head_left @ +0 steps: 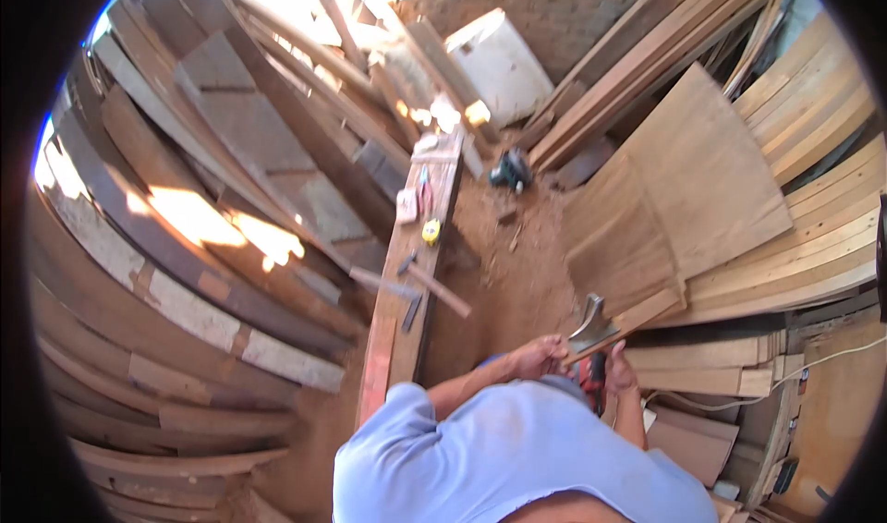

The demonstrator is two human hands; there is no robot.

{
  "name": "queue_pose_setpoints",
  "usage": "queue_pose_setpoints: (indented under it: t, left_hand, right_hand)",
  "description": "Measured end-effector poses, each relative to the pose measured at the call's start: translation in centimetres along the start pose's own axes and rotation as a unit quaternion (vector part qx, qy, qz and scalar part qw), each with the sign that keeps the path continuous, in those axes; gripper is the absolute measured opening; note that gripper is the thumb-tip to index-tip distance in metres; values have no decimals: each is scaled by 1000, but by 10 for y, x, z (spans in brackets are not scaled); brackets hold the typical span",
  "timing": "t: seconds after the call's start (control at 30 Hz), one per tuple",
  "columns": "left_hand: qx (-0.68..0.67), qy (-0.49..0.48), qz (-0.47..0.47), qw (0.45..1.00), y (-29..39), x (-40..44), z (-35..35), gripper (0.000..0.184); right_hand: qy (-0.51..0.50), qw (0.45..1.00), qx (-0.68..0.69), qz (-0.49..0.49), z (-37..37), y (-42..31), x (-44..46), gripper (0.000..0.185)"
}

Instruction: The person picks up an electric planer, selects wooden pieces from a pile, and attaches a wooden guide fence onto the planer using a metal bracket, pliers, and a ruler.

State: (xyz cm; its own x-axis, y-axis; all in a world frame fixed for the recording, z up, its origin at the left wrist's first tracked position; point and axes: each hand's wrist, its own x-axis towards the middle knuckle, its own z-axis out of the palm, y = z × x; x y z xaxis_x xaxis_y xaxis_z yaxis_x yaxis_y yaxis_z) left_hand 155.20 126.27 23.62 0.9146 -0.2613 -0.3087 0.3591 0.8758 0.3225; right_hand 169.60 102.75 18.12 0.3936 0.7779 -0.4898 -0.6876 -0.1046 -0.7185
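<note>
what could go wrong first: the wooden strip (637, 315) looks propped across our lap rather than braced on anything solid, so an uneven push from either side could twist it, and the curved metal piece (589, 327) standing on it could tip or slide off. the red-and-black tool (592, 380) sits right under the strip, close to our fingers — if it is powered and gets bumped on, or if the work slips, skin is the nearest thing to it. the pale cable (739, 396) loops just beyond the right hand (621, 369) and could snag a sleeve or forearm.

as for where things lie: the strip runs from the left hand (538, 357) up and away past the right, its far end just before the leaning board (721, 190). the metal piece rises just beyond the left fingers; the tool is between both hands. the left looks closed on the strip's near end. the right is cupped against the tool's side — we cannot tell whether it truly grips.

on the counter (399, 352), ahead of the left hand and further left, the hammer (439, 287) has its handle jutting over the edge, where a passing elbow could knock it down.
</note>
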Motion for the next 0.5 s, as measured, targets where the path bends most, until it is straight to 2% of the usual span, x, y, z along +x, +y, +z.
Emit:
queue_pose_setpoints:
  t: [0.03,0.07,0.1,0.13,0.17,0.23,0.27,0.33,0.4,0.43,0.5]
  left_hand:
    - [0,3,-5,1000,-3,-10,4,10]
    - [2,4,-9,1000,-6,-22,8,11]
    - [-14,13,-8,1000,-5,-32,9,11]
    - [44,27,-42,998,-4,-42,8,16]
    - [99,41,-76,991,-9,-55,5,21]
    - [127,49,-87,987,-16,-77,-8,25]
    - [165,47,-103,980,-19,-87,-14,30]
    - [198,50,-135,970,-27,-106,-32,31]
    - [380,40,-131,915,-25,-123,-47,35]
    - [516,85,-92,847,-16,-139,-50,38]
    - [615,165,54,769,-14,-165,-87,47]
  right_hand:
    - [-15,999,-6,-27,10,-1,-4,94]
    - [20,999,16,-26,25,-1,-7,97]
    - [45,996,39,-66,53,-6,-9,90]
    - [44,997,36,-48,67,-2,-10,90]
    - [80,993,75,-54,80,5,-12,76]
    - [116,987,80,-71,123,1,-9,49]
    - [117,988,80,-63,129,11,-4,49]
    - [112,980,163,18,134,35,-2,40]
    - [114,973,197,37,143,60,-2,39]
    - [130,973,188,37,150,71,-3,39]
    - [156,976,149,15,164,93,-9,39]
